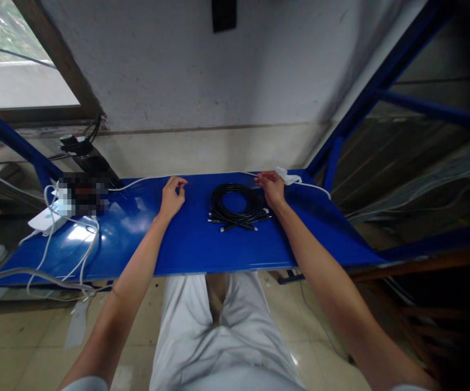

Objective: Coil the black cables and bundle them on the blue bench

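Note:
A coiled bundle of black cables [218,203] with several metal-tipped plugs lies on the blue tabletop [194,244]. My left hand [173,196] hovers left of the coil, fingers loosely bent and the thumb apart from them, with nothing in it. Beside the coil's upper right is my right hand [272,187], its fingers pointing left and slightly apart. A thin white cord [312,186] runs along the back edge and passes by this hand; whether the fingers touch it is unclear. A crumpled white bundle [287,177] sits just behind the right hand.
At the left end, a white power strip [50,220] lies among looping white cords [92,239] that hang over the front edge. A black bottle-like object [92,160] stands near the back left. Blue frame posts [332,157] rise at the sides, and a wall [202,146] closes the back.

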`<state>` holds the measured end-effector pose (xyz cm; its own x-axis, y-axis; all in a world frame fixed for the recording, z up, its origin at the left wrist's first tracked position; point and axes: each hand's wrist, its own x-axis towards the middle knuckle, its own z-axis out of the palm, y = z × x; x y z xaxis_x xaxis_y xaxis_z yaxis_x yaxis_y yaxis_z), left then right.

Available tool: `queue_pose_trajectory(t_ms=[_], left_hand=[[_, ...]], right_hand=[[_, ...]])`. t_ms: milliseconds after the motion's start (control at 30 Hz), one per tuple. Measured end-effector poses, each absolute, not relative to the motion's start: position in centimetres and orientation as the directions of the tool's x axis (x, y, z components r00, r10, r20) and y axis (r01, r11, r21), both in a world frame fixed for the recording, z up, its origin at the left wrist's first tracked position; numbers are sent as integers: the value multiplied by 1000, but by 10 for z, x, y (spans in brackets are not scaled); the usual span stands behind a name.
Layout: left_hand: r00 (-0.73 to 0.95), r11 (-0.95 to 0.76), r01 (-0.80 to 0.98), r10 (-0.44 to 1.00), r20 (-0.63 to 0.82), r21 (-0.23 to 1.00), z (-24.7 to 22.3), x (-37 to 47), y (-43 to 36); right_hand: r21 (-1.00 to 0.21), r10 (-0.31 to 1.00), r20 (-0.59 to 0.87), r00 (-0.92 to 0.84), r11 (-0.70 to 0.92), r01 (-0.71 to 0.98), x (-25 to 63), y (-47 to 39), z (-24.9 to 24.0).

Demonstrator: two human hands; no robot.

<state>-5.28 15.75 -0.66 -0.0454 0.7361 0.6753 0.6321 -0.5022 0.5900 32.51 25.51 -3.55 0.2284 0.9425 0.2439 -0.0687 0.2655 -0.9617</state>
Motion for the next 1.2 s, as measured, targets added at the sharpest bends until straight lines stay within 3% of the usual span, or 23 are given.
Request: queue_pose_trajectory(t_ms=[433, 967, 1200], left_hand=[[-69, -490, 623, 742, 667, 610, -9, -54, 158], [-72, -453, 640, 769, 635, 621, -9, -55, 157], [-66, -449, 649, 771, 633, 615, -9, -55, 157]], right_hand=[[-962, 949, 252, 192, 266, -52, 327, 254, -36], [-959, 955, 184, 234, 227, -171, 322, 246, -23], [-960, 951, 217, 221, 249, -127, 319, 243, -18]])
